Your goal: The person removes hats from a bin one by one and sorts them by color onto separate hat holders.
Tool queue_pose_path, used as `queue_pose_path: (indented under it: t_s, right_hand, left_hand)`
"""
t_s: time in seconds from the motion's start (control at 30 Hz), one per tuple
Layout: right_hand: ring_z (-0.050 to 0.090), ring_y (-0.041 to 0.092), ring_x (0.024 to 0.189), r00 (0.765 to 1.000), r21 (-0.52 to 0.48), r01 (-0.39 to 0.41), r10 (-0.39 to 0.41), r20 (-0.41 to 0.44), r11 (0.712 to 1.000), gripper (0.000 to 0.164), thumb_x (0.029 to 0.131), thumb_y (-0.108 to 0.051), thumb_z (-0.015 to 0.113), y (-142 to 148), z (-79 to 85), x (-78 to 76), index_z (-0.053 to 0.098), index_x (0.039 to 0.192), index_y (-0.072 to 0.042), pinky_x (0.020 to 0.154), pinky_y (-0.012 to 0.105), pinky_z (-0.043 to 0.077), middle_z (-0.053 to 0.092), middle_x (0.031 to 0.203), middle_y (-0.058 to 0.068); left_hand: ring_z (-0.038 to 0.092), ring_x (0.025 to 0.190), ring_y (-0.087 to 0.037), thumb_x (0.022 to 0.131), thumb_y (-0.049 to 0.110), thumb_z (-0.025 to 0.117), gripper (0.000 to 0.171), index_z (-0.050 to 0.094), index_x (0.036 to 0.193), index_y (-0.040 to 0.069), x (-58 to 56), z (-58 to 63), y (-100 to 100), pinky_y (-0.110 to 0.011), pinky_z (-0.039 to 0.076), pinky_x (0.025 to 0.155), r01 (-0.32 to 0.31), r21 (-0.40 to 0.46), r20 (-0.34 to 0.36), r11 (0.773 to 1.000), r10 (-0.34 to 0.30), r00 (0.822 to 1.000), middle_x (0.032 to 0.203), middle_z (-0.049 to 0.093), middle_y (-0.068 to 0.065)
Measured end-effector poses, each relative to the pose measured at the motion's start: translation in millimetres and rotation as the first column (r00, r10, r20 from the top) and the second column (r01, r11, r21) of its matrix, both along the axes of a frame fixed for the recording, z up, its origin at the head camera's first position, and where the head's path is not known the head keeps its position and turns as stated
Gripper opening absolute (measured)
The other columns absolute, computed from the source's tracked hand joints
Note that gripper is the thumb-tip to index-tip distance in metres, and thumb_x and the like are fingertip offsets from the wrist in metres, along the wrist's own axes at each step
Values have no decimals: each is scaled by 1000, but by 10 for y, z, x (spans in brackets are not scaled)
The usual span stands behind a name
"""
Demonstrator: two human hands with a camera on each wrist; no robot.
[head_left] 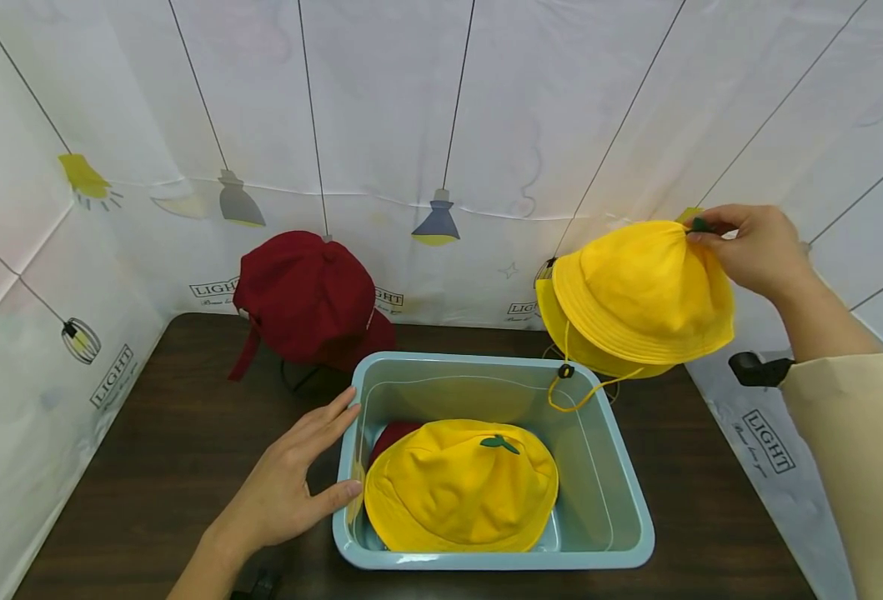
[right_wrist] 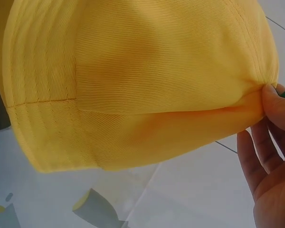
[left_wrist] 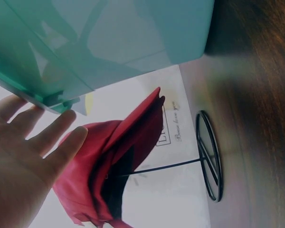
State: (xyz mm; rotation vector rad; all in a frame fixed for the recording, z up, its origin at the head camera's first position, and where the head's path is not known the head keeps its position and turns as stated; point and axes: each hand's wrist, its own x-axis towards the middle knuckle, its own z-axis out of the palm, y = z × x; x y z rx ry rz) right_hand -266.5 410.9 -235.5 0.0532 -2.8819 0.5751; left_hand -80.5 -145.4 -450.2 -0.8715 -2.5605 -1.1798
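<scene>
My right hand (head_left: 764, 250) pinches the top of a yellow bucket hat (head_left: 636, 287) beside its small green leaf. The hat hangs at the back right, and its yellow cord (head_left: 579, 406) with a black toggle dangles over the rim of a light blue basin (head_left: 501, 561). More yellow brim shows beneath it; whether that is a second hat I cannot tell. Straight, spread fingers of my left hand (head_left: 283, 483) touch the basin's left side. Inside the basin lies another yellow bucket hat (head_left: 464, 496) with a green leaf, partly covering something dark red (head_left: 390, 435).
A dark red cap (head_left: 306, 292) sits behind the basin, left of centre, on a black wire stand (left_wrist: 171, 167) with a ring base. Two brim edges show in the left wrist view. White printed sheeting (head_left: 381, 100) walls the dark wooden table (head_left: 133, 467).
</scene>
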Motion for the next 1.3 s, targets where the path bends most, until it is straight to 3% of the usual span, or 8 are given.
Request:
queue_pose_path:
  t_s: [0.47, 1.3]
  right_hand:
    - [53, 43, 106, 999, -6, -34, 34, 3, 999, 36, 107, -21, 60, -41, -189, -30, 67, 129, 6, 61, 13, 40, 64, 120, 32]
    - [59, 44, 112, 998, -36, -66, 66, -16, 997, 35, 107, -22, 62, -87, -470, -90, 69, 130, 3, 66, 5, 36, 66, 124, 30]
  left_hand:
    - [45, 144, -29, 92, 31, 78, 77, 45, 161, 18, -8, -11, -1, -69, 46, 104, -3, 3, 18, 1000, 3, 1000, 170, 32, 3]
    - [45, 145, -27, 95, 34, 75, 75, 45, 161, 18, 0, -1, 6, -68, 46, 105, -1, 1, 15, 1000, 1, 1000, 170, 32, 3]
